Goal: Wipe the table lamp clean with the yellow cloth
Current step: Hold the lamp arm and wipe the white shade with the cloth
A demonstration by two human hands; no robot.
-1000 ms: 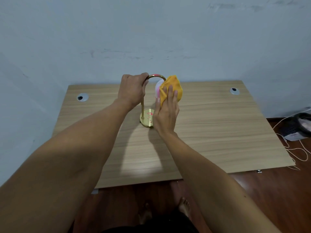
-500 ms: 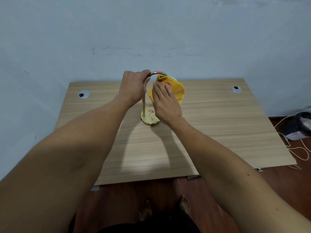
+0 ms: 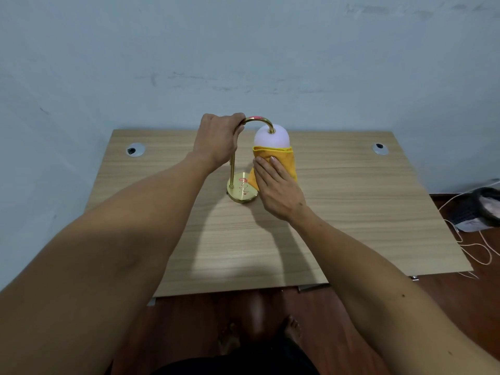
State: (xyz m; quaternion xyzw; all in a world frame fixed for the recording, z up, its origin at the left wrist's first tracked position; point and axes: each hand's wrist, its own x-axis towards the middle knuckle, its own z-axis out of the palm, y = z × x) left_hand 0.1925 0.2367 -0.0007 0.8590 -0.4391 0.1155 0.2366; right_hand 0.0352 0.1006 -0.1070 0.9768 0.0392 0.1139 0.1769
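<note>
A plain room in a home, it seems — a light wood-grain table (image 3: 338,212) with round cable holes stands against a bare pale blue wall (image 3: 243,50), on a dark reddish wooden floor (image 3: 460,307). Loose white cords (image 3: 476,244) lie beside it — the person stands barefoot.

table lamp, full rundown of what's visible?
The table lamp stands upright mid-table: shiny brass-look round base with red markings, thin stem, arched neck, white frosted shade hanging down. The left hand grips the arch top. The right hand presses the yellow cloth around the shade's lower part.
</note>
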